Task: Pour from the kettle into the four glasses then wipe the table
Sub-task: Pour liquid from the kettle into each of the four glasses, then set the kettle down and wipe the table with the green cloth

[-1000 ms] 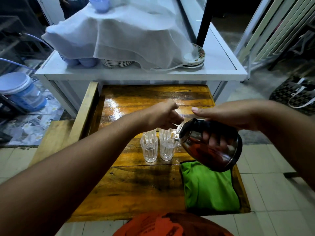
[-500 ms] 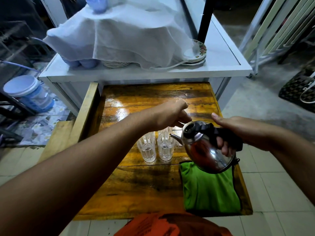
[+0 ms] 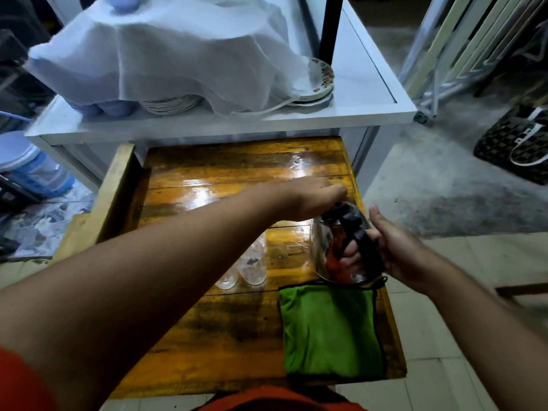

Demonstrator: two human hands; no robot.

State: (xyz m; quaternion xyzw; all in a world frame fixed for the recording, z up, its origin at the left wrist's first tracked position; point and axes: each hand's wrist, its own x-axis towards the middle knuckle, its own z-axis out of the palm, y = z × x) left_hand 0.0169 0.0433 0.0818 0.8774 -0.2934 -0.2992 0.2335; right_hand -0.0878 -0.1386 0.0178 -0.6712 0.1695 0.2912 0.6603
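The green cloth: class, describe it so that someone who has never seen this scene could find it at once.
Start at the glossy wooden table below the white counter. Go to its near right corner, just in front of the steel kettle held in the right hand. The green cloth lies flat there, folded, the only bright green thing, unlike the clear glasses to its left.

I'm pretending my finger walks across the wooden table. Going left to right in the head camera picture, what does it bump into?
Glasses → kettle held by the right hand. The green cloth lies nearer, below the kettle, so it has no clear place in the order.
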